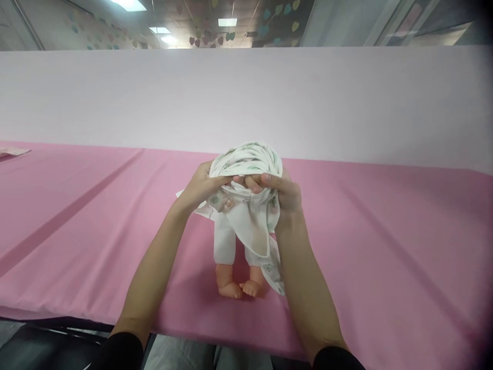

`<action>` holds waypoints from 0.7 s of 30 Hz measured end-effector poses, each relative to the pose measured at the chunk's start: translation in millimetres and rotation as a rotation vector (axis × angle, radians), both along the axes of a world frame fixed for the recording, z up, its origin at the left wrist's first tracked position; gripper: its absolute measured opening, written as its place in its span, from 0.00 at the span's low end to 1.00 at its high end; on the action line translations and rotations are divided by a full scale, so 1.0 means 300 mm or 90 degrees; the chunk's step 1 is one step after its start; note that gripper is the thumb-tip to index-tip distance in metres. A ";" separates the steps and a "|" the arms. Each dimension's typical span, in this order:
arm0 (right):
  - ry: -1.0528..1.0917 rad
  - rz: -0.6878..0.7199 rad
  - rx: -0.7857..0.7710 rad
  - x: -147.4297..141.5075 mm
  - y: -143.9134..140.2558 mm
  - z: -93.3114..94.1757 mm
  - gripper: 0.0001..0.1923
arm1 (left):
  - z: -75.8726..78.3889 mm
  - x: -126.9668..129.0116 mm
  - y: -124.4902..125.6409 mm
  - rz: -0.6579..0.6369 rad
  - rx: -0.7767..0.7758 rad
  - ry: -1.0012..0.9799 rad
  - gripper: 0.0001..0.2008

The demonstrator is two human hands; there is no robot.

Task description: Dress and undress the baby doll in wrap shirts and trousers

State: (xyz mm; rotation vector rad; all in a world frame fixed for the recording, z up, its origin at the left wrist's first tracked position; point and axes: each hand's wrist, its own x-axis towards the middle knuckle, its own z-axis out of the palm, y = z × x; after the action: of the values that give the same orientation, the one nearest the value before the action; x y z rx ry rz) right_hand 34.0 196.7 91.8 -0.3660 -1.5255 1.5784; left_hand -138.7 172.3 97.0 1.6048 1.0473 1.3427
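A baby doll (227,280) stands or is propped on the pink cover, its bare feet toward me and its legs in white trousers. White printed baby clothing (246,160) is bunched over its head and upper body, hiding the face. My left hand (208,185) grips the bunched cloth on the left, thumb along its lower edge. On the other side my right hand (283,192) pinches the same edge, thumb toward the middle. Between my hands some fingertips or small doll parts show; I cannot tell which. A loose flap of the garment hangs down over the doll's right-hand leg.
The pink-covered table (96,231) spreads to both sides, with creases in the cover. A pale partition (246,97) rises behind it. At the far left edge lies a light piece of cloth (13,151). A black chair (46,347) is below the table at lower left.
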 end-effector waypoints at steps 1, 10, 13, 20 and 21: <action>0.008 -0.004 -0.008 -0.002 -0.006 0.001 0.20 | -0.003 0.005 -0.002 -0.009 -0.006 -0.016 0.09; -0.013 0.027 -0.022 0.076 -0.049 0.044 0.21 | -0.035 0.097 -0.011 -0.091 -0.024 -0.041 0.14; -0.082 0.009 0.025 0.122 -0.054 0.062 0.25 | -0.080 0.097 -0.020 -0.080 0.038 0.000 0.20; -0.153 -0.074 0.085 0.179 -0.093 0.089 0.25 | -0.418 -0.051 -0.118 0.112 0.375 0.374 0.09; -0.152 -0.078 0.089 0.180 -0.101 0.092 0.25 | -0.462 -0.069 -0.131 0.118 0.443 0.444 0.09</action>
State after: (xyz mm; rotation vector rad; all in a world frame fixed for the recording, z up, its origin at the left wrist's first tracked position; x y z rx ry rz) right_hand 87.9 166.5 119.4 -0.5735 -1.7488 1.3619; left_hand -159.6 133.0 -41.8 2.6791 1.2097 1.3808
